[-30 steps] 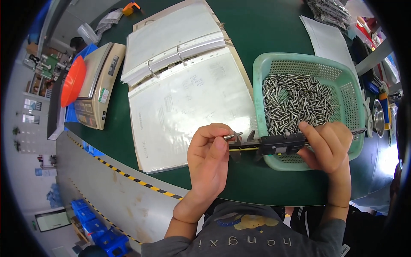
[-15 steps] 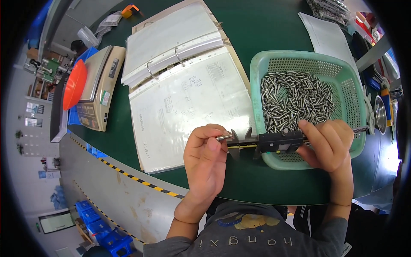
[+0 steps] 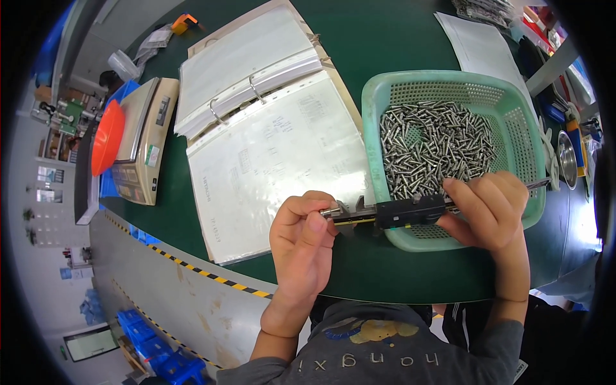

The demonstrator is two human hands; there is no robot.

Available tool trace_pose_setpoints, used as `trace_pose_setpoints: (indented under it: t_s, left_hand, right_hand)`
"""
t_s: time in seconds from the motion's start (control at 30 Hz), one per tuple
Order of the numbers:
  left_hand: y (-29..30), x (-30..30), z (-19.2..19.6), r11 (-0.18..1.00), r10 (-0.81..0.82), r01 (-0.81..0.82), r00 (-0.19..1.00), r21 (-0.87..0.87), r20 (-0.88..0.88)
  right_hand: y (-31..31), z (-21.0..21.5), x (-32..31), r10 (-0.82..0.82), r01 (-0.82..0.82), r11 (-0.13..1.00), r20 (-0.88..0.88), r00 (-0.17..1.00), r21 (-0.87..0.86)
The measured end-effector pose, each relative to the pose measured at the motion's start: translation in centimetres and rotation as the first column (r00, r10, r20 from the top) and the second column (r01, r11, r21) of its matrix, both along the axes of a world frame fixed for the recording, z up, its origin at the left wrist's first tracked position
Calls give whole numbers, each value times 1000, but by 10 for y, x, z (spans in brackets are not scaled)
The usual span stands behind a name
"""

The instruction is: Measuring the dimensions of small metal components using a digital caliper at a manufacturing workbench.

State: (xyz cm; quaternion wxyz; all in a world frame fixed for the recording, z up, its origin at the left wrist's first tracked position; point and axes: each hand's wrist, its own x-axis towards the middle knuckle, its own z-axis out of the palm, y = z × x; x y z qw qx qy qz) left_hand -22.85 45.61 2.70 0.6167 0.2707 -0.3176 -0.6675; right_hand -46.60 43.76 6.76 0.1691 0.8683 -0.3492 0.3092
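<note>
My left hand [image 3: 300, 247] pinches a small metal pin [image 3: 330, 212] between thumb and fingertips. The pin's free end meets the jaws of a black digital caliper [image 3: 410, 212]; whether both jaws touch it is too small to tell. My right hand [image 3: 489, 208] is closed round the caliper's bar, with the thumb below and the fingers above it. Under the caliper's right part stands a green plastic basket [image 3: 374, 151] holding many metal pins [image 3: 436, 144] like the pinched one. Left of the basket lies an open ring binder [image 3: 237, 186] with drawing sheets in clear sleeves.
At the left stands a beige weighing scale [image 3: 151, 157] beside an orange-red scoop-shaped pan [image 3: 108, 138]. White paper [image 3: 481, 48] lies behind the basket. A steel bowl [image 3: 566, 160] sits at the far right. An orange-and-black tool [image 3: 185, 24] lies at the back left.
The view has shifted slightly, so the table things sit a little further left. The caliper tilts more, its right end higher. Both hands keep their grips.
</note>
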Motion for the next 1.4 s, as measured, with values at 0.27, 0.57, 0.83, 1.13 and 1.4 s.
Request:
trace_pose_setpoints:
  t_s: [0.27,0.57,0.83,1.13,1.4]
  left_hand:
    - [-2,1,1,999,43,-41,998,-33,38]
    - [0,4,2,999,45,-44,998,-31,47]
    - [5,7,-2,998,-6,3,999,57,44]
    - [7,8,-5,998,61,-59,995,-33,80]
    - [4,9,-1,994,108,-108,994,-29,17]
  right_hand:
    - [-2,0,-2,-9,10,1000,21,1000,-17]
    - [-6,-5,-7,-146,121,986,241,960,115]
    - [-6,-4,-4,-160,131,982,228,960,139]
    - [-6,-6,-9,-98,78,990,167,981,120]
    - [-2,-5,-3,-2,2,997,8,1000,74]
